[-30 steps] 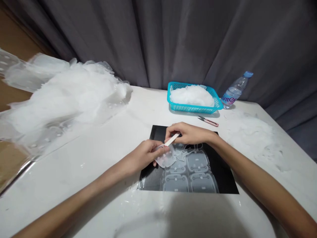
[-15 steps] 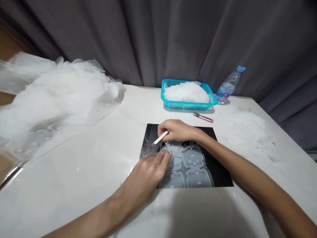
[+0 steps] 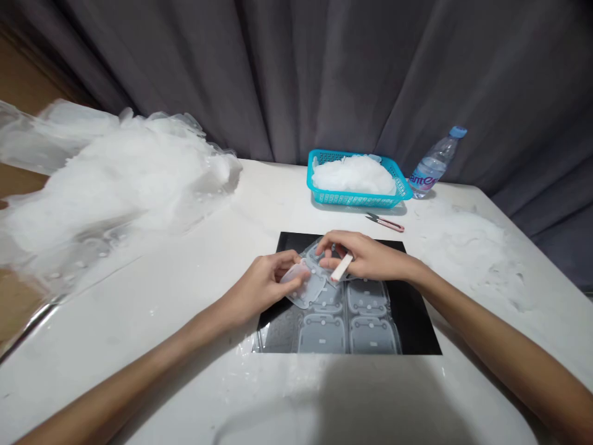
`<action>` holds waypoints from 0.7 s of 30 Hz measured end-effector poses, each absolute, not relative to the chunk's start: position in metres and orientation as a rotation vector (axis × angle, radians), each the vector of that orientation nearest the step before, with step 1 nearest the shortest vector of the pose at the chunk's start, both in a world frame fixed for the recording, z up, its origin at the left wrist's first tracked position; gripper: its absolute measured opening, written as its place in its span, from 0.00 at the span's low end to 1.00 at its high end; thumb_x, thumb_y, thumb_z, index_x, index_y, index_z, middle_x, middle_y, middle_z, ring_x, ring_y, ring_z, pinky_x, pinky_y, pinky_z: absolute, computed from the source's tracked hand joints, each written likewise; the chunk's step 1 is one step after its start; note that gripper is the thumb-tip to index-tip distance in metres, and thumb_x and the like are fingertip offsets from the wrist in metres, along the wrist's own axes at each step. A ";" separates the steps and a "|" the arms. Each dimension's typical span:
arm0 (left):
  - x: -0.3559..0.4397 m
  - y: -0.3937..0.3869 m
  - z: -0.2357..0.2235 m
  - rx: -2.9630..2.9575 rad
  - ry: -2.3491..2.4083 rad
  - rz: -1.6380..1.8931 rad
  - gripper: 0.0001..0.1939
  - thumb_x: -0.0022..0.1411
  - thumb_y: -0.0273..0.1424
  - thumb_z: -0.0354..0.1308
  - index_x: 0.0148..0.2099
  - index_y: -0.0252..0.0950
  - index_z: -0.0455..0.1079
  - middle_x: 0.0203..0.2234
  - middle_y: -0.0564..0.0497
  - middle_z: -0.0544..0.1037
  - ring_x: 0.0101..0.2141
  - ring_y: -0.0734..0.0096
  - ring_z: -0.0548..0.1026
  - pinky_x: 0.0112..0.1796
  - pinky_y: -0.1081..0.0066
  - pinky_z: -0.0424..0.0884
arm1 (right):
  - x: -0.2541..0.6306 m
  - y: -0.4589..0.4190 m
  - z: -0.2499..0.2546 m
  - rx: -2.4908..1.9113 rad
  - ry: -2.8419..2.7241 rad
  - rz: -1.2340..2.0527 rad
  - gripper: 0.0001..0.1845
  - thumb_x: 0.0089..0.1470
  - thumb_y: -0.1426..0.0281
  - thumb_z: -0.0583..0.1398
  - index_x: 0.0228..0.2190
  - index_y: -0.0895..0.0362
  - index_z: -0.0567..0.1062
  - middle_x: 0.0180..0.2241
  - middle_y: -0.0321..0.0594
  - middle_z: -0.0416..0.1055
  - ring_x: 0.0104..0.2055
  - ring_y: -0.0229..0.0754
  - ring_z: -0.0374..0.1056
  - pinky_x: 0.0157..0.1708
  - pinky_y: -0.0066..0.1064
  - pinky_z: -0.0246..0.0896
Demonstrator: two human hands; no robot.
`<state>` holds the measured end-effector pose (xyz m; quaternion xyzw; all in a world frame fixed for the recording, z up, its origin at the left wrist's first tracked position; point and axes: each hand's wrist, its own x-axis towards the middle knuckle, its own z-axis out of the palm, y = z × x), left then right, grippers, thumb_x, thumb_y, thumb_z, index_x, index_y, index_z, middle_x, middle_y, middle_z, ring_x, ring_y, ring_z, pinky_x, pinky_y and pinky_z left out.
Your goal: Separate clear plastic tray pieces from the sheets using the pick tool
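On a black mat (image 3: 416,327) lies a clear sheet of translucent rounded-square pieces (image 3: 322,334), each with small dots along its edges. My left hand (image 3: 273,281) pinches one loose translucent piece (image 3: 306,292) between thumb and fingers, over the left part of the sheet. Just to its right, my right hand (image 3: 359,254) keeps a flat white stick (image 3: 341,267) with a reddish tip tucked in its grip. The thumb and index finger of that hand are at the raised, crumpled film (image 3: 313,248) of the sheet; whether they pinch it I cannot tell.
A turquoise basket (image 3: 356,201) of white translucent pieces stands at the back, beside a tilted-looking water bottle (image 3: 428,170). Pink-handled thread snips (image 3: 386,223) lie before it. A big heap of clear sheets (image 3: 120,179) covers the left; film scraps (image 3: 477,259) lie right.
My left hand has drawn back left and up, with a rounded piece now in its fingers. My right hand has moved right and its fingers have spread a little, with the stick still held.
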<state>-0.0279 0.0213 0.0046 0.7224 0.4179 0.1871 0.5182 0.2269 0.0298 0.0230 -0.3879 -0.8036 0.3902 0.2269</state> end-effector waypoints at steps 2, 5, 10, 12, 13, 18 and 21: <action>-0.028 0.019 0.005 1.771 0.986 0.472 0.14 0.70 0.41 0.60 0.42 0.34 0.74 0.29 0.52 0.78 0.30 0.69 0.74 0.32 0.71 0.67 | 0.229 0.029 0.021 -1.021 -2.291 1.137 0.10 0.63 0.67 0.64 0.45 0.57 0.78 0.38 0.38 0.74 0.39 0.40 0.68 0.40 0.32 0.61; -0.027 0.014 0.009 1.923 0.994 0.495 0.12 0.70 0.39 0.59 0.43 0.35 0.75 0.30 0.52 0.77 0.30 0.70 0.71 0.32 0.71 0.65 | 0.229 0.032 0.016 -0.924 -2.253 1.298 0.08 0.63 0.70 0.64 0.44 0.57 0.80 0.39 0.39 0.76 0.40 0.40 0.68 0.41 0.31 0.62; -0.026 0.009 0.012 2.114 0.956 0.554 0.07 0.69 0.32 0.57 0.43 0.37 0.75 0.35 0.52 0.79 0.33 0.70 0.73 0.36 0.69 0.67 | 0.230 0.036 0.012 -0.870 -2.134 1.483 0.05 0.59 0.70 0.67 0.37 0.59 0.81 0.36 0.38 0.76 0.38 0.39 0.69 0.39 0.29 0.62; -0.026 0.008 0.011 2.152 0.938 0.583 0.06 0.68 0.31 0.57 0.43 0.37 0.74 0.36 0.52 0.80 0.34 0.70 0.74 0.37 0.69 0.68 | 0.231 0.036 0.011 -0.869 -2.121 1.521 0.05 0.59 0.69 0.68 0.37 0.59 0.81 0.36 0.38 0.77 0.38 0.39 0.69 0.39 0.29 0.62; -0.026 0.008 0.010 2.166 0.934 0.590 0.05 0.69 0.31 0.57 0.43 0.37 0.74 0.36 0.52 0.79 0.35 0.70 0.74 0.38 0.69 0.68 | 0.232 0.037 0.011 -0.867 -2.113 1.539 0.05 0.59 0.69 0.67 0.37 0.59 0.81 0.37 0.38 0.77 0.38 0.39 0.69 0.39 0.29 0.62; -0.027 0.005 0.010 2.168 0.949 0.581 0.05 0.69 0.32 0.58 0.44 0.37 0.73 0.37 0.52 0.80 0.35 0.70 0.75 0.37 0.70 0.68 | 0.232 0.036 0.012 -0.866 -2.103 1.538 0.06 0.60 0.69 0.66 0.37 0.59 0.82 0.37 0.38 0.77 0.39 0.39 0.70 0.40 0.30 0.63; -0.025 0.004 0.010 2.171 0.992 0.572 0.08 0.69 0.33 0.58 0.46 0.36 0.74 0.35 0.52 0.79 0.32 0.70 0.73 0.34 0.70 0.67 | 0.231 0.033 0.015 -0.872 -2.118 1.488 0.05 0.60 0.70 0.65 0.36 0.58 0.82 0.36 0.37 0.77 0.38 0.39 0.70 0.39 0.29 0.62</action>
